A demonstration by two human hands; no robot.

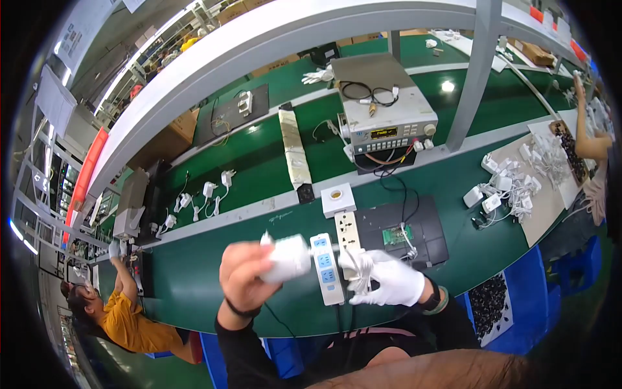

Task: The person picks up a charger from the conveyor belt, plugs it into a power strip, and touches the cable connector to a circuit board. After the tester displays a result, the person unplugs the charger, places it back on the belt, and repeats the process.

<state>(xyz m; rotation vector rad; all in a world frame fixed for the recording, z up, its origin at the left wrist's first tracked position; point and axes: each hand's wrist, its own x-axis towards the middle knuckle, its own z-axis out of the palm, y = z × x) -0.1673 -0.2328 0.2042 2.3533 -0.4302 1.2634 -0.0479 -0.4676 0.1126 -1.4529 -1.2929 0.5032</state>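
Observation:
My left hand (pixel 241 279) is bare and closed round a white plug-in power adapter (pixel 289 259), raised just left of the power strip. To its right, my right hand (pixel 395 280) wears a white glove and grips a coiled white cable (pixel 361 272). I cannot tell whether this cable joins the adapter in my left hand. Between the hands lies a white power strip (pixel 332 293) with blue sockets. Behind it, a cream socket strip (pixel 346 228) is partly covered by the cable, and a white box (pixel 337 200) with a round socket stands beyond.
Right of the strips, a green circuit board (pixel 396 235) rests on a black mat (pixel 435 241). A bench meter (pixel 389 133) stands behind. White adapters with cables (pixel 508 188) are heaped at right, above blue bins (pixel 534 305). Co-workers are at left (pixel 133 324) and far right (pixel 591 139).

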